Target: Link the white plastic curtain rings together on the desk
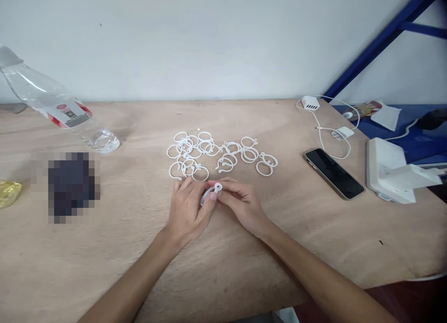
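Observation:
Between my two hands is a white plastic curtain ring (218, 187) with a small eyelet at its top. My left hand (190, 206) is closed on it, the thumb pressed near the eyelet. From the other side, the fingers of my right hand (244, 202) pinch the same ring. Part of the ring is hidden behind my fingers. Just beyond my hands, a loose pile of similar white curtain rings (190, 168) lies on the wooden table (146, 276). Several of them overlap, and a few more rings (264, 168) lie toward the right.
A clear plastic bottle (70, 111) is at the left, near a blurred dark object (71, 185) and a yellow item (9, 192). To the right are a phone (334, 173), a white power strip (387, 171), a charger (310, 102) and cables. A white wall (209, 48) stands behind.

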{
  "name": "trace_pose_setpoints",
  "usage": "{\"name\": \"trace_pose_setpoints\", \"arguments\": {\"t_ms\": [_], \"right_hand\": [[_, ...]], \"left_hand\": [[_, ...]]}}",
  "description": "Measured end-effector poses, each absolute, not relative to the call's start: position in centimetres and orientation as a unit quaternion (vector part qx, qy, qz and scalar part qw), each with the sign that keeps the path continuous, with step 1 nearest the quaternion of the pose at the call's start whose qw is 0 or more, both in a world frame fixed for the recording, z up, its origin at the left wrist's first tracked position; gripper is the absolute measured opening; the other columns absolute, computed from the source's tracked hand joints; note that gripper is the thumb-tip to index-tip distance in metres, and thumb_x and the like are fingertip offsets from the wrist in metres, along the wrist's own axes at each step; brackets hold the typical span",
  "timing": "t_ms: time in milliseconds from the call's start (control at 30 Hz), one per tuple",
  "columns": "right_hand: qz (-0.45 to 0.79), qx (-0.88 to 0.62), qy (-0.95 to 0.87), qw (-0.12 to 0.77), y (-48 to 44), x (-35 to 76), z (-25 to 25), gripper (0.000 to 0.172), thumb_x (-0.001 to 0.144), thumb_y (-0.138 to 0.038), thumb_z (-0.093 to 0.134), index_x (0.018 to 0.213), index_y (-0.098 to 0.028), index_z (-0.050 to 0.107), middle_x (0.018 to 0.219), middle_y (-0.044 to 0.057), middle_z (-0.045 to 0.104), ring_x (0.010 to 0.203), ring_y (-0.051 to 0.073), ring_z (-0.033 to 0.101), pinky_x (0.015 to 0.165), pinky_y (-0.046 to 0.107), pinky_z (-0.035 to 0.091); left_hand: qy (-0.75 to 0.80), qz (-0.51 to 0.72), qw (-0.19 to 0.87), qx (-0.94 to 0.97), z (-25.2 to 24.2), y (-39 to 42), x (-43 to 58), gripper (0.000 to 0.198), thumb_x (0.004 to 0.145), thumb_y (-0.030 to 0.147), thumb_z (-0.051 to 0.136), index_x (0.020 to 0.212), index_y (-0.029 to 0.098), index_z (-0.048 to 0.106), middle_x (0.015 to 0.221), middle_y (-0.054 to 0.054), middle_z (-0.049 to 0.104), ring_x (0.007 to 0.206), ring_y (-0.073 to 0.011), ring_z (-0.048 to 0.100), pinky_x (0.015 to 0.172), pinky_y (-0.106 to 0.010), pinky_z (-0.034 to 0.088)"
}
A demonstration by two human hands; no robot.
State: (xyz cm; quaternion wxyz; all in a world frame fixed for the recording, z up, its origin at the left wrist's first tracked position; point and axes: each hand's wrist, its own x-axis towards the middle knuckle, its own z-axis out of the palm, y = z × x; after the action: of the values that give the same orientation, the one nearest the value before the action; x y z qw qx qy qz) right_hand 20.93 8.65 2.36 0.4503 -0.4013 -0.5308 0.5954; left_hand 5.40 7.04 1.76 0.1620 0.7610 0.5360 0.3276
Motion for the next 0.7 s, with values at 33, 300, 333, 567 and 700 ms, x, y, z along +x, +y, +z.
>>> {"name": "trace_pose_setpoints", "arguments": {"t_ms": [33,300,333,567,700], "right_hand": [[0.61,-0.394,-0.524,0.445,8.6,20.9,2.3,0.015,0.079,-0.029,0.067,0.089,-0.027,0.078,0.093,0.004,0.066,0.08,0.015,0.058,0.069,0.029,0.047],[0.583,-0.403,-0.546,0.448,8.6,20.9,2.5,0.027,0.086,-0.038,0.06,0.074,-0.021,0.076,0.075,0.003,0.062,0.07,0.014,0.054,0.065,0.029,0.045],[0.565,-0.409,-0.56,0.448,8.6,20.9,2.5,0.028,0.086,-0.038,0.061,0.07,-0.02,0.075,0.073,0.003,0.062,0.071,0.015,0.055,0.067,0.029,0.045],[0.542,-0.435,-0.574,0.432,9.9,20.9,2.0,0.034,0.089,-0.044,0.054,0.077,-0.018,0.073,0.068,0.002,0.061,0.066,0.014,0.056,0.064,0.029,0.046],[0.454,-0.475,-0.661,0.361,12.8,20.6,2.7,0.023,0.084,-0.034,0.06,0.094,-0.018,0.073,0.071,0.001,0.063,0.063,0.013,0.055,0.061,0.027,0.044]], "left_hand": [[0.534,0.321,0.162,0.765,1.7,7.1,5.3,0.044,0.098,0.042,0.027,0.081,0.019,0.059,0.073,-0.003,0.063,0.075,-0.0214,0.053,0.074,-0.038,0.032],[0.494,0.31,0.184,0.791,1.2,7.4,5.3,0.058,0.097,0.051,0.015,0.073,0.019,0.057,0.065,-0.002,0.057,0.066,-0.0195,0.05,0.07,-0.036,0.033],[0.49,0.311,0.179,0.794,1.2,7.4,5.3,0.058,0.098,0.051,0.015,0.071,0.019,0.055,0.063,-0.002,0.055,0.064,-0.0191,0.049,0.069,-0.036,0.033],[0.517,0.299,0.143,0.789,1.2,7.3,5.4,0.04,0.095,0.039,0.03,0.071,0.019,0.055,0.067,-0.003,0.057,0.067,-0.0197,0.05,0.068,-0.036,0.034],[0.548,0.31,0.074,0.774,1.6,6.8,5.8,0.02,0.082,0.035,0.053,0.081,0.018,0.063,0.079,-0.006,0.06,0.079,-0.0226,0.051,0.073,-0.038,0.036]]}}
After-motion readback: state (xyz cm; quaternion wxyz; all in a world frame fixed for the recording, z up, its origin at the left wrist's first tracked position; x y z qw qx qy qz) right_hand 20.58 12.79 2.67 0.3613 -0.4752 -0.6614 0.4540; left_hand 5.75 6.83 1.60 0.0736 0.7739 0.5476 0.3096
